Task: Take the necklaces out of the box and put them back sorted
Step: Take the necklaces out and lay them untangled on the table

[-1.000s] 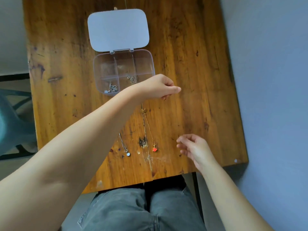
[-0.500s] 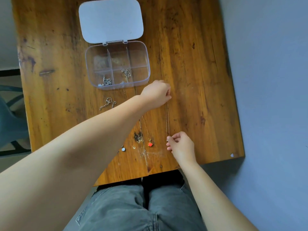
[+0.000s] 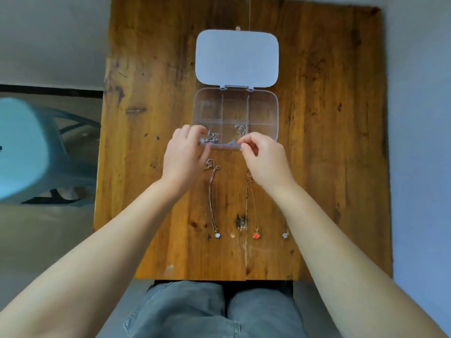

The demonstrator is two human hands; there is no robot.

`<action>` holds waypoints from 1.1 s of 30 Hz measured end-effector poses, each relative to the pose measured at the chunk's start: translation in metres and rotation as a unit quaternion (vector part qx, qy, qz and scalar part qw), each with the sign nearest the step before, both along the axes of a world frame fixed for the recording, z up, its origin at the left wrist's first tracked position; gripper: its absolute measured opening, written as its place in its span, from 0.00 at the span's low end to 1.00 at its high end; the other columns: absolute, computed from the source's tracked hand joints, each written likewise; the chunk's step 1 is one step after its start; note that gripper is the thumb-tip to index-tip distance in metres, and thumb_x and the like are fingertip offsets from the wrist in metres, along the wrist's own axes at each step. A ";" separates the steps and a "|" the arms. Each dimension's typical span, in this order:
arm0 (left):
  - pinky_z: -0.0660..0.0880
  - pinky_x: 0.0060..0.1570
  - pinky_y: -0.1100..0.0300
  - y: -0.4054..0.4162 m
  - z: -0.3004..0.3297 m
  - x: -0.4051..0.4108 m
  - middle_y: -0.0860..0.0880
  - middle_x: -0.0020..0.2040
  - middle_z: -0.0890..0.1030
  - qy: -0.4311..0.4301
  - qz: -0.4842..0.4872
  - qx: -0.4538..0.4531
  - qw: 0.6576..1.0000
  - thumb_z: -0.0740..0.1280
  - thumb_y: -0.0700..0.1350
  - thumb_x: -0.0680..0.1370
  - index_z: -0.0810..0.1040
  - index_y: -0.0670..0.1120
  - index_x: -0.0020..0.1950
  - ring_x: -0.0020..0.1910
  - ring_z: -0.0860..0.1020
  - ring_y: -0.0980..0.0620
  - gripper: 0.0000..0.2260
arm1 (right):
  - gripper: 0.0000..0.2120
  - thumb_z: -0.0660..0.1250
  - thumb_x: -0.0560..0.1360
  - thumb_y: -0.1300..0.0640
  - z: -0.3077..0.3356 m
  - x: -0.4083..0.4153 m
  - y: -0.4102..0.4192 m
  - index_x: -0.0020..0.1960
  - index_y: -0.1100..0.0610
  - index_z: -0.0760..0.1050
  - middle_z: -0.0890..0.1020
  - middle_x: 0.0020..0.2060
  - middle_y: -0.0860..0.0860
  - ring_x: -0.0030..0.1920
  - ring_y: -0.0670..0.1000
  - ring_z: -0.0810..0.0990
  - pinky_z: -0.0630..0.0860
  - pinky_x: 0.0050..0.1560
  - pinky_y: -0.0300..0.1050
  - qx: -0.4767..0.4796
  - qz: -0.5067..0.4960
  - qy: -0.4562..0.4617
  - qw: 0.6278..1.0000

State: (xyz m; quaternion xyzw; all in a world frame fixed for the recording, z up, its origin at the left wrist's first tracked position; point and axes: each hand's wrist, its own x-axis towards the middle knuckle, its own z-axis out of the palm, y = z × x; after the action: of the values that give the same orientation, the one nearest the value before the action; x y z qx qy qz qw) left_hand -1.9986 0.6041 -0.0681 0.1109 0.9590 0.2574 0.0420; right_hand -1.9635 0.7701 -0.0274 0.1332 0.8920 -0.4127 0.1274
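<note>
A clear compartment box [image 3: 262,111] stands open on the wooden table, its white lid [image 3: 236,58] folded back. Silver necklaces lie bunched in the front-left compartment [image 3: 212,137] and the front-middle compartment [image 3: 241,129]. My left hand [image 3: 184,158] grips the box's front-left corner, fingers over the rim. My right hand [image 3: 264,159] pinches thumb and forefinger at the front wall, on a chain end of the middle necklace. Three necklaces lie stretched out below: a white-pendant one [image 3: 211,198], a red-pendant one [image 3: 256,236], and a silver-pendant one [image 3: 285,234] whose chain my right forearm hides.
The table's near edge [image 3: 195,279] runs just above my knees. A pale blue chair [image 3: 26,147] stands left of the table. Grey wall lies to the right. Bare wood flanks the box on both sides.
Both hands let go of the chain they were stretching out on the right and moved up to the box's front edge. That necklace now lies on the table.
</note>
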 end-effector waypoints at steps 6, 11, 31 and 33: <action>0.72 0.50 0.54 -0.011 -0.013 0.003 0.44 0.57 0.76 -0.090 -0.017 0.026 0.995 0.65 0.45 0.77 0.71 0.43 0.63 0.57 0.72 0.47 0.15 | 0.16 0.55 0.80 0.59 -0.029 -0.063 -0.032 0.63 0.56 0.76 0.78 0.61 0.56 0.60 0.58 0.76 0.74 0.60 0.56 0.124 0.210 -0.057 0.968; 0.73 0.52 0.56 -0.008 -0.017 -0.004 0.47 0.58 0.77 -0.097 0.004 0.066 0.993 0.66 0.47 0.77 0.69 0.45 0.65 0.57 0.74 0.50 0.18 | 0.13 0.55 0.80 0.58 -0.033 -0.077 -0.044 0.61 0.58 0.73 0.76 0.57 0.57 0.56 0.60 0.76 0.74 0.56 0.55 0.207 0.313 -0.125 0.918; 0.67 0.63 0.51 0.028 0.016 -0.012 0.45 0.62 0.76 -0.051 -0.116 0.094 0.987 0.66 0.46 0.77 0.78 0.43 0.57 0.63 0.71 0.48 0.11 | 0.06 0.65 0.77 0.60 0.028 -0.047 0.021 0.49 0.55 0.80 0.80 0.37 0.48 0.36 0.41 0.78 0.77 0.40 0.36 -0.175 0.079 -0.013 0.981; 0.72 0.54 0.53 0.047 0.029 -0.012 0.48 0.50 0.81 -0.111 -0.121 0.156 0.974 0.64 0.45 0.78 0.80 0.42 0.49 0.51 0.76 0.51 0.07 | 0.05 0.64 0.78 0.61 0.041 -0.032 0.047 0.48 0.54 0.79 0.79 0.34 0.48 0.34 0.41 0.78 0.77 0.36 0.36 -0.228 0.021 0.013 0.973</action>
State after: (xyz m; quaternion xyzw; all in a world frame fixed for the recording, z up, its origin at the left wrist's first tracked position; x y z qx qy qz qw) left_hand -2.0110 0.6509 -0.0387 0.2021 0.8759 0.4073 0.1612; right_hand -1.9950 0.8171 0.0139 0.0765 0.7789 -0.6038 0.1512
